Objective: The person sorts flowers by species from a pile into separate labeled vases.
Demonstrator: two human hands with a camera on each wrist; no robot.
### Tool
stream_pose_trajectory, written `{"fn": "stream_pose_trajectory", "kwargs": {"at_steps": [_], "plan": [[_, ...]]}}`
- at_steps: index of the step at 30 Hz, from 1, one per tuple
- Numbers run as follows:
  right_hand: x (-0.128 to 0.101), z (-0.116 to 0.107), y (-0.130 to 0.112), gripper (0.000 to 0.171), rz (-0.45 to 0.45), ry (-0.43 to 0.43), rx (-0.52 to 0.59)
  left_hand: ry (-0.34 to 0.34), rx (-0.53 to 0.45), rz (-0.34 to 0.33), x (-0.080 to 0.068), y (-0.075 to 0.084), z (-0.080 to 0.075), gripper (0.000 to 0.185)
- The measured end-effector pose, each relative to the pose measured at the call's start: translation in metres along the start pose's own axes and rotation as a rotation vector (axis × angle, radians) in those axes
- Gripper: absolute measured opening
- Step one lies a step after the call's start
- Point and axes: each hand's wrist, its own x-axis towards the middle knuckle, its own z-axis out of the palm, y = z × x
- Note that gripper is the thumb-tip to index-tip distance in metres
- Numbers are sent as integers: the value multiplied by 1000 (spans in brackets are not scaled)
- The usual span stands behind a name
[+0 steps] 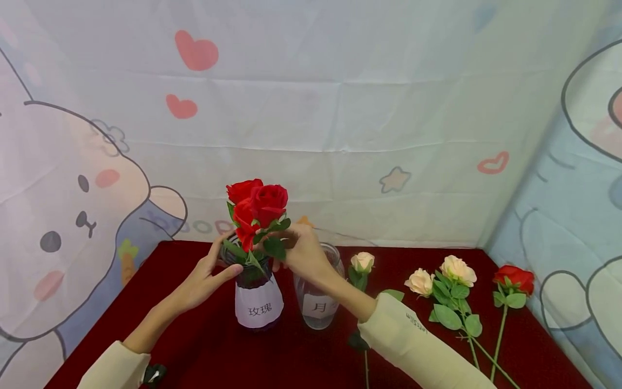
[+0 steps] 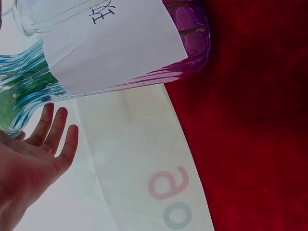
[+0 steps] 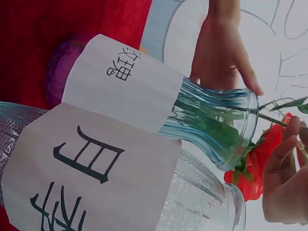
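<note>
A blue-to-purple glass vase [image 1: 259, 307] with a white paper label stands on the table; in the left wrist view its base [image 2: 195, 41] is purple. Red roses [image 1: 268, 204] with green leaves cluster at its mouth. My left hand [image 1: 201, 280] holds the vase's neck near the rim, thumb on the front side and fingers behind. Above the rim, my right hand [image 1: 307, 253] pinches a red rose's stem; the right wrist view shows the green stem [image 3: 272, 119] running from the vase mouth to those fingers. Leaves partly hide the right fingertips in the head view.
Close on the right stands a clear glass vase [image 1: 318, 320] with a paper label, partly behind my right forearm. A cream rose [image 1: 362, 262] lies beyond it. Farther right lie more cream roses [image 1: 458, 270] and a red rose [image 1: 515, 279]. A printed curtain [image 1: 340, 135] hangs behind the dark red tablecloth.
</note>
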Motion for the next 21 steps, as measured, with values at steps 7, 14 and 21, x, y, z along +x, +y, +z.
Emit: {"fn": "stream_pose_trajectory", "kwargs": {"at_steps": [7, 14, 21], "plan": [[0, 12, -1, 29, -130, 52, -37, -2, 14, 16, -1, 0, 1, 72], [8, 29, 3, 23, -121, 60, -255, -2, 24, 55, -5, 0, -4, 60], [7, 28, 11, 19, -41, 22, -353, -12, 9, 49, -4, 0, 0, 53]]}}
